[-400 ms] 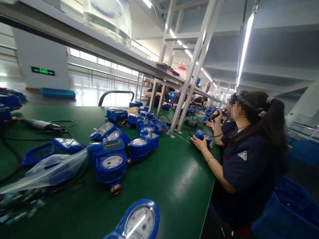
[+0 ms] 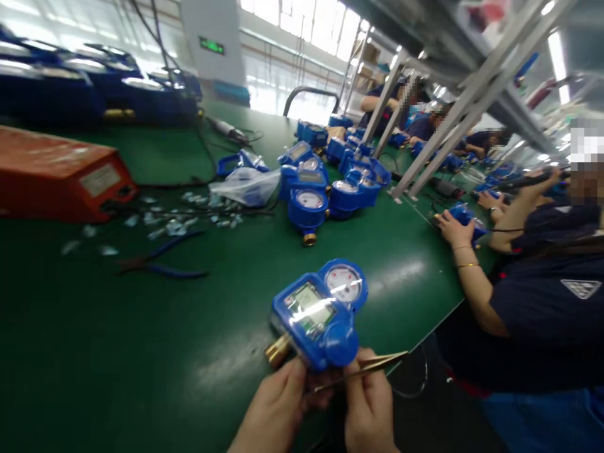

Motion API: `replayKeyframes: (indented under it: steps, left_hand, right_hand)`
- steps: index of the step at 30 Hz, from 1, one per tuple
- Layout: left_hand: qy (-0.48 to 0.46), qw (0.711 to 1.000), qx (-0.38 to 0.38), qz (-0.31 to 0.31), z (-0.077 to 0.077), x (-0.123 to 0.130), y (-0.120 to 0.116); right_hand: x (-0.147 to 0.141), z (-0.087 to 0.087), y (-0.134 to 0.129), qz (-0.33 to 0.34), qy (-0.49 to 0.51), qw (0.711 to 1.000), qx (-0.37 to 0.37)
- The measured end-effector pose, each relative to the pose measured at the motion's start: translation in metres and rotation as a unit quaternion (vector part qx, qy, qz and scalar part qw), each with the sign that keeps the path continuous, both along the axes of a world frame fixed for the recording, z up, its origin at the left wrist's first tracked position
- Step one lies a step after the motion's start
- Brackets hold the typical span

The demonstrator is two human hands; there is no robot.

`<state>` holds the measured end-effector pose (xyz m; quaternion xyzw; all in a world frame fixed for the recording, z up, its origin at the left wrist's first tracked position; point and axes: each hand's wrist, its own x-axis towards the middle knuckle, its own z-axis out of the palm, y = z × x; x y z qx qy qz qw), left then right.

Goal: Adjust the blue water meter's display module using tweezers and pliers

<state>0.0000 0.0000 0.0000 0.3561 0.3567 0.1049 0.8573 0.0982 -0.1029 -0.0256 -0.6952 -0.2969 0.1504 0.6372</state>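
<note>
A blue water meter (image 2: 306, 308) with a small display and a round white dial lies on the green table, close in front of me. My left hand (image 2: 278, 399) is closed at the meter's near edge, thumb by its casing. What its fingers hold is hidden. Just beside it, my right hand (image 2: 370, 406) is closed around brass-coloured tweezers (image 2: 389, 360). One end of the tweezers sticks out to the right, and the other runs toward my left fingers. A brass pipe end (image 2: 278, 349) juts from the meter's left side.
Blue-handled pliers (image 2: 174, 272) and scattered small pale pieces (image 2: 177, 223) lie left, near an orange box (image 2: 56, 176). Several water meters (image 2: 309, 204) and a plastic bag (image 2: 250, 187) sit farther back. At right, a co-worker's hand (image 2: 455, 229) holds another blue meter. Metal posts (image 2: 425, 148) rise behind.
My view has swung left and downward. The near meter, cut off at the bottom edge before, now shows whole, and both my hands with the tweezers have come into view.
</note>
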Motion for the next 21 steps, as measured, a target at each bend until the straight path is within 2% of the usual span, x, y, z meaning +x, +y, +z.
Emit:
replayKeyframes:
  steps: [2, 6, 10, 12, 14, 17, 21]
  left_hand:
    - [-0.063, 0.998, -0.019, -0.021, -0.008, -0.002, -0.003]
    - [-0.101, 0.994, -0.044, -0.013, -0.01, -0.003, -0.007]
    - [-0.118, 0.991, -0.062, -0.01, -0.005, -0.003, -0.009]
    - [-0.122, 0.991, -0.062, -0.006, -0.004, -0.004, -0.009]
    - [-0.116, 0.992, -0.057, -0.006, -0.005, -0.004, -0.008]
    - [-0.105, 0.993, -0.056, -0.013, -0.008, -0.005, -0.006]
    - [-0.088, 0.994, -0.056, -0.014, -0.009, -0.005, -0.006]
  right_hand:
    - [-0.02, 0.001, -0.008, -0.006, 0.088, 0.996, -0.012]
    - [-0.014, 0.003, -0.007, 0.003, 0.223, 0.975, 0.004]
    - [-0.015, 0.002, -0.007, 0.025, 0.233, 0.972, 0.019]
    - [-0.019, 0.004, -0.009, 0.015, 0.153, 0.988, 0.013]
    - [-0.021, 0.008, -0.012, -0.011, -0.004, 1.0, 0.001]
    - [-0.018, 0.017, -0.015, -0.024, -0.221, 0.975, -0.014]
    - [-0.012, 0.025, -0.016, -0.013, -0.303, 0.952, -0.033]
